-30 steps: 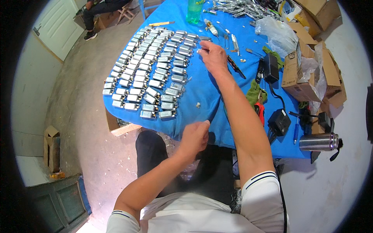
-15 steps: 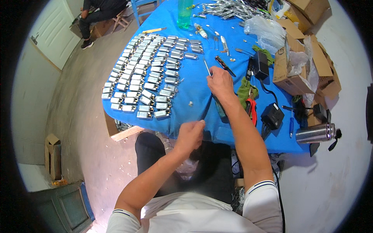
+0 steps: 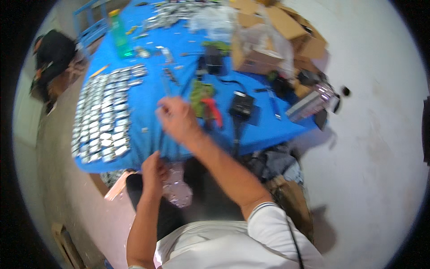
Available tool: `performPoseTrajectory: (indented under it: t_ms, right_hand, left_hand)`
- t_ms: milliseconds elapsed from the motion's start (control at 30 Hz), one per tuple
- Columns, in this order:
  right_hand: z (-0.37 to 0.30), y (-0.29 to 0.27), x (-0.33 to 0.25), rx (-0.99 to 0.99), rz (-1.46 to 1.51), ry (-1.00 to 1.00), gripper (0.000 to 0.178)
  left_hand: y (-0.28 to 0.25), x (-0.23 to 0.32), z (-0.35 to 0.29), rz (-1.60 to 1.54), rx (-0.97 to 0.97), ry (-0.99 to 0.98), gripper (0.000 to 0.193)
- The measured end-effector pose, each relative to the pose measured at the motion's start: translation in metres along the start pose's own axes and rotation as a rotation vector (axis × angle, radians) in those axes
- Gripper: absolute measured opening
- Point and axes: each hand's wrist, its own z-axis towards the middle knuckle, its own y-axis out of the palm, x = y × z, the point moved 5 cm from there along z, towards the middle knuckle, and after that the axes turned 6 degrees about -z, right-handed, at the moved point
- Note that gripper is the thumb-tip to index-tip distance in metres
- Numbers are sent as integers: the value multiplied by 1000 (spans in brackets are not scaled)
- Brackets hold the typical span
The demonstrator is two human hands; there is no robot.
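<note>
My right hand (image 3: pixel 178 117) is over the blue cloth with fingers curled. A thin pale shaft (image 3: pixel 166 85), which looks like a screwdriver's, extends from it toward the far side; the handle is hidden. At the table's near edge my left hand (image 3: pixel 153 171) is closed, thumb against fingers, and anything inside it is hidden. To the left, rows of small silver metal-cased parts (image 3: pixel 104 117) cover the cloth. A small pale piece (image 3: pixel 144 130) lies between them and my right hand. Beyond that hand is a dark slim tool (image 3: pixel 171 76). The view is blurred by motion.
Red-handled pliers (image 3: pixel 212 112), a green cloth (image 3: pixel 197 94), black power adapters (image 3: pixel 242 104) and a steel flask (image 3: pixel 312 102) lie to the right. Cardboard boxes (image 3: pixel 257 60) stand far right. A green bottle (image 3: pixel 120 36) and a silver pile (image 3: pixel 172 14) are far back. A person (image 3: pixel 56 56) sits far left.
The view has swung right, so the table and its contents appear farther left. My right hand stays curled around the thin shaft, and my left hand stays closed near the table edge.
</note>
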Motion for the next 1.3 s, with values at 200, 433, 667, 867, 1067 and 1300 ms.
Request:
performPoseTrajectory:
  t_ms: [200,433,667,867,1067,1300]
  right_hand:
    - [-166,-101,-32,-66,191,265,10]
    - [-312,-259,72,167,-323,903,14]
    - [-243,-332,122,-610,-758,821,26]
    - [-162,-383,123,290,-709,674,74]
    - [-97,-381,157,618,-372,667,101]
    - [-86,-376,190,813,-212,519,86]
  left_hand:
    - [-77,-109,-24,-172,20,-327,34]
    - [-127,-156,-34,-241,35,-444,33]
    - [-96,-161,-19,-150,90,-454,32]
    - [-122,-189,-13,-149,189,-437,32]
    - [-131,-191,2,-138,232,-434,32]
    - [-135,-189,-3,-165,250,-394,33]
